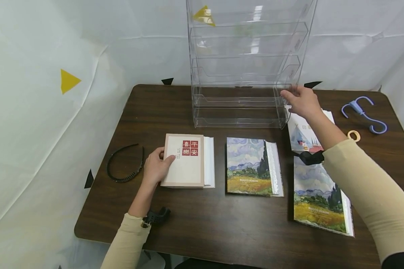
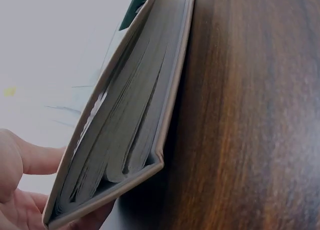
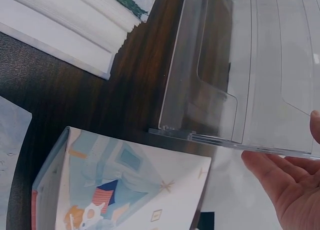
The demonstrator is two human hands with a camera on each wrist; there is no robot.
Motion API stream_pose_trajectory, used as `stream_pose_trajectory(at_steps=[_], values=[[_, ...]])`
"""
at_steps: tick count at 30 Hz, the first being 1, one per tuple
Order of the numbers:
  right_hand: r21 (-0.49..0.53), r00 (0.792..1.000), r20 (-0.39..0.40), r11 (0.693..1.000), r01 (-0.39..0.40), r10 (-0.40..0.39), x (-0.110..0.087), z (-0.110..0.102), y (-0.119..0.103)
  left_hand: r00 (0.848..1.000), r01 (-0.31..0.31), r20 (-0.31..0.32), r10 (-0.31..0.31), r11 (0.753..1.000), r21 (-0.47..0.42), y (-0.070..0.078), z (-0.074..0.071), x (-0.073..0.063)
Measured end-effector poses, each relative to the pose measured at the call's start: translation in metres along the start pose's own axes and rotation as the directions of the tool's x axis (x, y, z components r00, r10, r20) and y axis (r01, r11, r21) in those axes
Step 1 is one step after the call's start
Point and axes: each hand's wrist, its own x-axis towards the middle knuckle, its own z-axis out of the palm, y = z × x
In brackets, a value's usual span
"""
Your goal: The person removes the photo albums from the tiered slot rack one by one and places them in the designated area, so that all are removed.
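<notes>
My left hand [image 1: 156, 167] grips the spine edge of a cream album [image 1: 190, 171] with red character squares on its cover. Its thumb lies on the cover and its fingers reach underneath. The left wrist view shows the album's stacked pages [image 2: 125, 125] and its spine end tilted up off the wood. At the back, my right hand [image 1: 303, 102] holds the right side panel of a clear plastic tiered rack [image 1: 235, 122]. Its thumb is on the inner side and its fingers are outside. Below that hand lies a white album [image 3: 130, 185] with a tent picture.
Two landscape-covered photo albums [image 1: 247, 164] lie on the dark wooden table [image 1: 242, 224], the other album [image 1: 316, 198] partly behind the right sleeve. A black headband [image 1: 122, 179] is at left. A blue hook [image 1: 357, 107] and a small yellowish ring [image 1: 358, 135] sit at right.
</notes>
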Motion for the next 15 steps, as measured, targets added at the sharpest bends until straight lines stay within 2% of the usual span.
stream_pose_trajectory(at_steps=[11,15], values=[[0.006,1.0,-0.015,1.0,0.004,-0.004,-0.003,0.001,0.001,0.997,-0.061,-0.048,0.064,0.996,0.061,-0.001,-0.005,-0.003],[0.029,0.999,-0.02,0.999,0.029,-0.029,-0.004,0.001,0.004,0.982,-0.13,-0.12,0.144,0.984,0.119,0.004,-0.012,-0.003]])
